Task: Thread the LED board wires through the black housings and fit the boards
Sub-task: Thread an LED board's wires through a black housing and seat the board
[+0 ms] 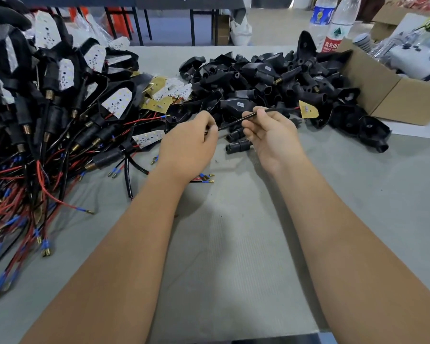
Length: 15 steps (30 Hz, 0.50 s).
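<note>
Fingers of the left hand (pixel 189 142) and right hand (pixel 271 135) pinch a thin black sheathed wire (pixel 236 122) between them; its yellow arrowhead-shaped LED board (pixel 307 110) hangs just right of the right fingers, before a heap of black plastic housings (pixel 258 78) on the grey bench (pixel 233 232).

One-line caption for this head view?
Both hands, left hand and right hand, hold an LED board's black wire before the housings pile.

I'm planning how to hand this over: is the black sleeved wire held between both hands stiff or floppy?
Probably semi-stiff: the wire spans the left hand and right hand almost straight. It likely weighs little, since its far end carries the board without drooping.
</note>
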Available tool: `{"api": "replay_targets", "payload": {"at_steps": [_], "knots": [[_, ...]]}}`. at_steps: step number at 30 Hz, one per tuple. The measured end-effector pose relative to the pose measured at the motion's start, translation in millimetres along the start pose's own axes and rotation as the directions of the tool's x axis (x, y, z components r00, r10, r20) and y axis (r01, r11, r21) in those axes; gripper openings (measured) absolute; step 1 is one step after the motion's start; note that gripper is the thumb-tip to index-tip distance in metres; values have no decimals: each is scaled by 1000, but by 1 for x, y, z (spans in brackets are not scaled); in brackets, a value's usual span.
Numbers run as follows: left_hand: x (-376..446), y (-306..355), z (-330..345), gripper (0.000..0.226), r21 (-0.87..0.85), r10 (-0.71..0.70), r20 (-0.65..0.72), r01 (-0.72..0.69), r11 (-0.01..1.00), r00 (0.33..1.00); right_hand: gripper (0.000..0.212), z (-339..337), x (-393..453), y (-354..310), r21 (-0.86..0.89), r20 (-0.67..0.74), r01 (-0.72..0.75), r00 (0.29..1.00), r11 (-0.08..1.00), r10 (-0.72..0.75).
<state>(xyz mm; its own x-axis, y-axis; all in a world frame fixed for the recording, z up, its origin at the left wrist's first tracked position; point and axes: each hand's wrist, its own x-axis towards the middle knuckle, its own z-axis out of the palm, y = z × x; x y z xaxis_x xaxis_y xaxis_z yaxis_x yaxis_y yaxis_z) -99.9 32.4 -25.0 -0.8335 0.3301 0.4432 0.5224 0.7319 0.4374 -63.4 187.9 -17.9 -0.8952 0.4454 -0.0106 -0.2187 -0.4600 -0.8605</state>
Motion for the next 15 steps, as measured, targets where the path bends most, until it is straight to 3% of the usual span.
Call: {"api": "replay_targets", "payload": {"at_steps": [7, 11, 15], "knots": [[-2, 6, 1, 26, -72, -83, -5, 82, 994, 997, 21, -6, 6, -2, 7, -106, 65, 992, 998, -64], [-5, 5, 1, 20, -89, -87, 16, 88, 992, 996, 21, -7, 5, -1, 28, -203, 122, 973, 992, -114], [-5, -1, 1, 20, -117, -181, -8, 179, 977, 983, 16, -15, 8, -11, -13, -303, 184, 936, 983, -179]]}}
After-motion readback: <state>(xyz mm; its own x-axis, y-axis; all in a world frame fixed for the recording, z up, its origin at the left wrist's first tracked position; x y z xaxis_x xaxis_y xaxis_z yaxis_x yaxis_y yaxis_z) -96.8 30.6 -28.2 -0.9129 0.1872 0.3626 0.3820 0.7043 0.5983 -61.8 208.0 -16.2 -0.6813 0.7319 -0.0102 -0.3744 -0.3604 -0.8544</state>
